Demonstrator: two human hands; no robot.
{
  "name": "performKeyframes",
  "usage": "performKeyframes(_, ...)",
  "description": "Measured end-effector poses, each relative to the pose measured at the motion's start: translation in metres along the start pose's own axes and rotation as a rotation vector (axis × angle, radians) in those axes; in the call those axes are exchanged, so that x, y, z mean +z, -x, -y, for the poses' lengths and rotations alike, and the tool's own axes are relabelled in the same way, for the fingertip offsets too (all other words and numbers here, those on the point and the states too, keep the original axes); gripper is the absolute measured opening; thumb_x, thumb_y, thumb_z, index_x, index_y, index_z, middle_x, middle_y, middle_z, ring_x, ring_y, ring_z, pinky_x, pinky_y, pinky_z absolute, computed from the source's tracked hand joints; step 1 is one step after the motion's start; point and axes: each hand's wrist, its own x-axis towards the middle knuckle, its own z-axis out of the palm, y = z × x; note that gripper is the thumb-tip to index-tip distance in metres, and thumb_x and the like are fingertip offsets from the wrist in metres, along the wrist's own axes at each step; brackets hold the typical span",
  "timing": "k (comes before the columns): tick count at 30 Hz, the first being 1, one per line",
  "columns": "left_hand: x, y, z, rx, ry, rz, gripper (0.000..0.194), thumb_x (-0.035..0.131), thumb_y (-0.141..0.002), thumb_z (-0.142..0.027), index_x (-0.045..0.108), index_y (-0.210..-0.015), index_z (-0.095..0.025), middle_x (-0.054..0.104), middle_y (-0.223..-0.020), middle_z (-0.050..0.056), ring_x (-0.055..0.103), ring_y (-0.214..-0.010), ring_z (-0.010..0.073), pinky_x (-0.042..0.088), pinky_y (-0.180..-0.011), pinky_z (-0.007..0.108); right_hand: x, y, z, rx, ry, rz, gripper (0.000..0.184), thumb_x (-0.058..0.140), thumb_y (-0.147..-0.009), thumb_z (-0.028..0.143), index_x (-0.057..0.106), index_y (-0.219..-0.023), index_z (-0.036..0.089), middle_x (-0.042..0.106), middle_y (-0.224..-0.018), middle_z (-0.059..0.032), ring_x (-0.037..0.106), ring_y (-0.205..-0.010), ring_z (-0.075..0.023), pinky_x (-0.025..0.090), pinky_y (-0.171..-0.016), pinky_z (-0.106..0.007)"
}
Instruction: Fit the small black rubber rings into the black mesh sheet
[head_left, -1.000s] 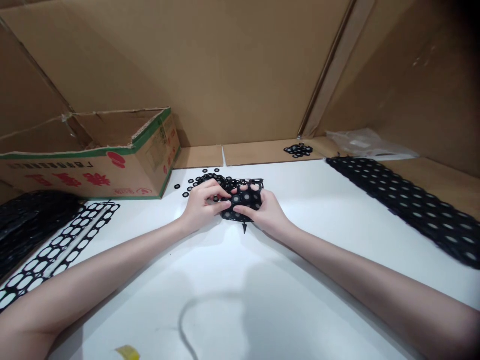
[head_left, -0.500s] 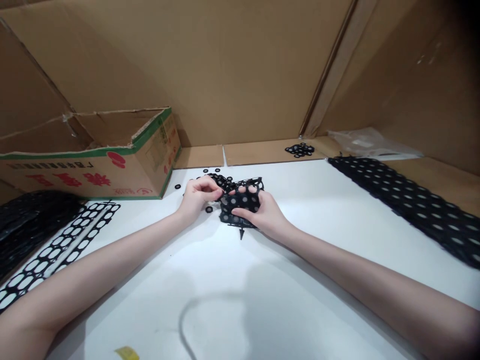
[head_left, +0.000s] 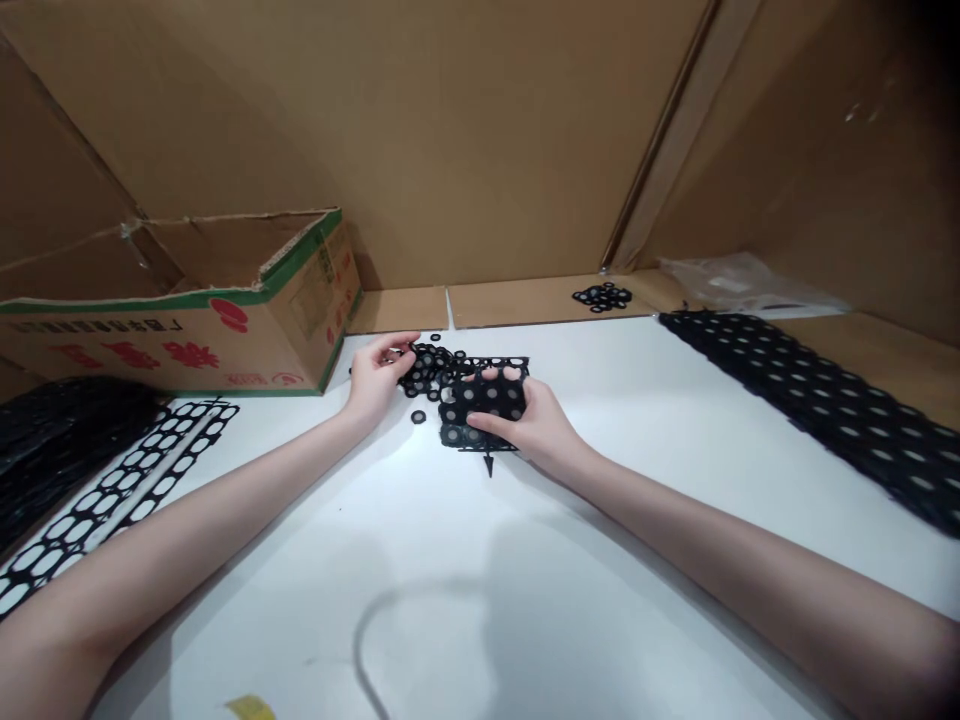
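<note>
My right hand [head_left: 544, 420] grips a folded piece of black perforated sheet [head_left: 487, 400], thumb on the near side and fingertips over the top. Pale round spots fill most of its holes; its far strip [head_left: 506, 362] shows bare openings. A small black arrow-shaped tab [head_left: 489, 465] sticks out from its near edge. To the left, my left hand [head_left: 375, 378] is at the edge of a pile of small black rings [head_left: 431, 365], thumb and index finger apart. Nothing shows between them. One loose ring [head_left: 418, 417] lies just in front of the pile.
A cardboard box [head_left: 300, 330] with green edges stands at the left, beside black netting [head_left: 75, 440] and an openwork black strip [head_left: 135, 475]. At the right lies a long spotted black sheet [head_left: 810, 410]. Further back are more rings [head_left: 602, 296] and a clear plastic bag [head_left: 750, 285].
My left hand has moved left and slightly back, away from the sheet to the ring pile, and its pinch has opened. My right hand keeps its hold on the sheet.
</note>
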Motion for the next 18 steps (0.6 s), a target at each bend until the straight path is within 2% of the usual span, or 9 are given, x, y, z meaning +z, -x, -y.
performKeyframes(2, 0.003, 0.009, -0.008, 0.105, -0.100, 0.007, 0.033, 0.067, -0.068, -0.015, 0.070, -0.100, -0.017, 0.059, -0.090, 0.002, 0.044, -0.063, 0.0099, 0.039, -0.066, 0.026, 0.000, 0.000, 0.000, -0.001, 0.009, 0.002, 0.036, 0.074, -0.063, 0.023, 0.057, -0.095, 0.021, 0.067, -0.110, -0.0077, 0.063, -0.104, -0.0241, 0.046, -0.097, -0.043)
performKeyframes(4, 0.007, 0.021, -0.016, 0.355, -0.292, 0.060, 0.030, 0.058, -0.082, -0.017, 0.066, -0.111, -0.020, 0.058, -0.097, 0.004, 0.049, -0.073, 0.0124, 0.042, -0.076, 0.028, -0.001, -0.001, 0.001, -0.008, 0.024, -0.001, 0.037, 0.073, -0.064, 0.023, 0.057, -0.097, 0.020, 0.067, -0.110, -0.0080, 0.062, -0.104, -0.0239, 0.045, -0.098, -0.043)
performKeyframes(7, 0.013, 0.035, -0.021, 0.710, -0.439, 0.303, 0.021, 0.053, -0.090, -0.022, 0.065, -0.106, -0.017, 0.062, -0.096, 0.007, 0.056, -0.085, 0.0174, 0.045, -0.078, 0.032, -0.001, -0.001, 0.002, -0.022, 0.070, -0.023, 0.040, 0.075, -0.062, 0.025, 0.058, -0.098, 0.018, 0.068, -0.106, -0.0075, 0.063, -0.102, -0.0248, 0.047, -0.094, -0.042)
performKeyframes(9, 0.016, 0.039, -0.020, 0.853, -0.519, 0.383, 0.018, 0.056, -0.089, -0.022, 0.065, -0.102, -0.016, 0.064, -0.094, 0.009, 0.058, -0.086, 0.0193, 0.046, -0.076, 0.033, -0.001, -0.001, 0.002, -0.026, 0.094, -0.018, 0.041, 0.075, -0.062, 0.027, 0.059, -0.098, 0.017, 0.068, -0.102, -0.0071, 0.063, -0.100, -0.0256, 0.048, -0.091, -0.041)
performKeyframes(11, 0.017, 0.039, -0.017, 0.877, -0.550, 0.381, 0.016, 0.057, -0.088, -0.021, 0.065, -0.100, -0.015, 0.065, -0.093, 0.009, 0.059, -0.084, 0.0193, 0.047, -0.075, 0.034, -0.001, -0.001, 0.003, -0.030, 0.094, -0.005, 0.043, 0.076, -0.062, 0.029, 0.059, -0.100, 0.017, 0.068, -0.104, -0.0078, 0.063, -0.101, -0.0264, 0.048, -0.091, -0.041)
performKeyframes(18, 0.020, 0.038, -0.016, 0.674, -0.500, 0.416, 0.012, 0.054, -0.089, -0.017, 0.066, -0.092, -0.015, 0.066, -0.088, 0.007, 0.060, -0.082, 0.0178, 0.048, -0.075, 0.031, 0.000, 0.000, 0.006, -0.078, 0.164, 0.002, 0.041, 0.071, -0.062, 0.021, 0.058, -0.101, 0.016, 0.066, -0.111, -0.0087, 0.059, -0.110, -0.0274, 0.043, -0.098, -0.042)
